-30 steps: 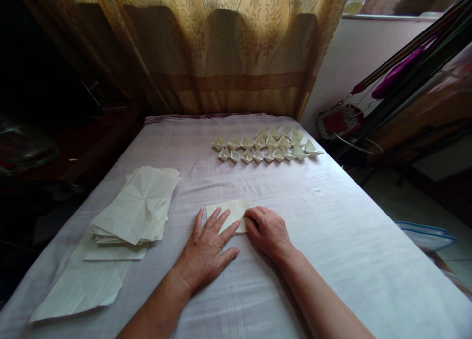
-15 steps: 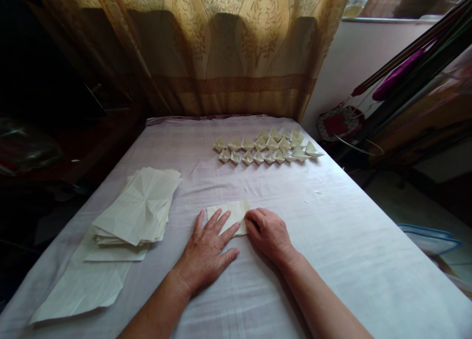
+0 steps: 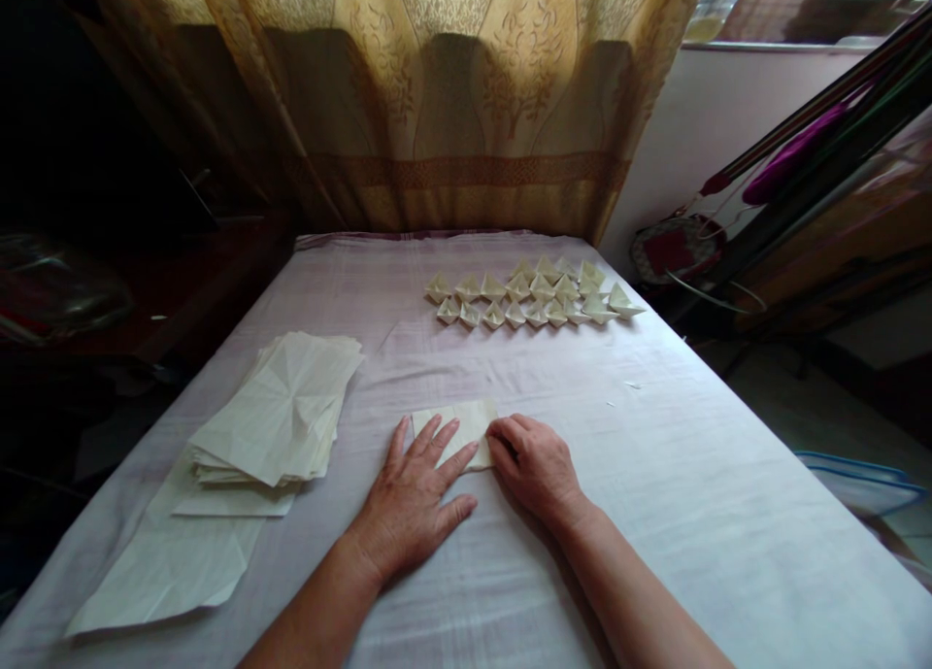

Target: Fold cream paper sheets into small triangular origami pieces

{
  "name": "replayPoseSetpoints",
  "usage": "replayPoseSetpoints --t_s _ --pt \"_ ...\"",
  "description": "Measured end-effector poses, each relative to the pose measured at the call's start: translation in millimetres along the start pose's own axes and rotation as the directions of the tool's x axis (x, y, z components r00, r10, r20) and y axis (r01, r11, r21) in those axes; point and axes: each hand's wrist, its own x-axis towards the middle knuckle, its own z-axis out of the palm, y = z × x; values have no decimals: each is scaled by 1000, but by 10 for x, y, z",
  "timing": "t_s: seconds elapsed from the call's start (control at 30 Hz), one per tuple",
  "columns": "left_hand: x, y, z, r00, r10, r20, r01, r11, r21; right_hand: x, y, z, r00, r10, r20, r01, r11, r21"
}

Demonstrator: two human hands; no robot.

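Observation:
A small folded sheet of cream paper [image 3: 472, 418] lies flat on the cloth-covered table [image 3: 408, 358]. Spread over its left part is my left hand [image 3: 418, 489], fingers apart and pressing it down. My right hand [image 3: 535, 465] is closed at the paper's right edge, its thumb and fingertips pinched on that edge. To the left lies a stack of creased square papers [image 3: 283, 407], with a longer sheet [image 3: 167, 562] partly under it. Several folded paper boat-like shapes [image 3: 543, 285] stand in rows toward the far right.
A patterned gold curtain [image 3: 451, 96] hangs behind the far edge. Tiny paper scraps [image 3: 633, 385] lie right of centre. A round patterned bag [image 3: 677, 247] is beyond the right edge, and a blue-rimmed clear item [image 3: 859, 480] sits below that edge.
The whole view has shifted slightly, so everything appears a little lower and to the right. Both hands keep the same pose on the folded paper.

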Motion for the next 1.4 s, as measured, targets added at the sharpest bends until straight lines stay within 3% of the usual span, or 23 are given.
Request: replayPoseSetpoints --t_s 0.5,1.4 --pt "2 30 -50 997 -43 67 46 998 -43 6 -12 -8 1000 -3 -8 3 1000 -5" --pt "15 0 -10 1000 -7 -9 7 1000 -18 9 -35 -25 999 30 24 -30 1000 -7"
